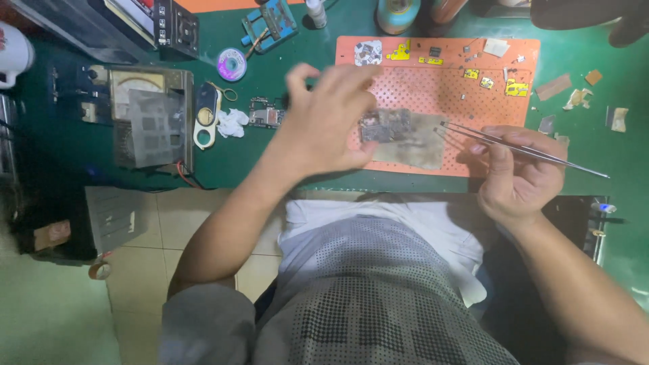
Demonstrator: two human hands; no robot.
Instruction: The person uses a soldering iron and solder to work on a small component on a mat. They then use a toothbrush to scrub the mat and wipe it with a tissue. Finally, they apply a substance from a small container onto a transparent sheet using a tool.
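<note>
My right hand (519, 170) grips thin metal tweezers (497, 140), whose tips point left toward a small dark circuit board (384, 126). The board lies on a scorched patch of the orange perforated work mat (433, 88). My left hand (329, 122) hovers with fingers spread just left of the board, its fingertips near the board's left edge; it is blurred and appears to hold nothing. Small yellow and dark parts (497, 82) are scattered along the mat's far edge.
The green bench top (257, 155) carries a second circuit board (265, 113), a white wad of tissue (232, 123), a solder wire spool (232, 64), a blue board holder (270, 23) and a grey box-shaped device (150, 120). Scraps (580, 98) lie to the mat's right.
</note>
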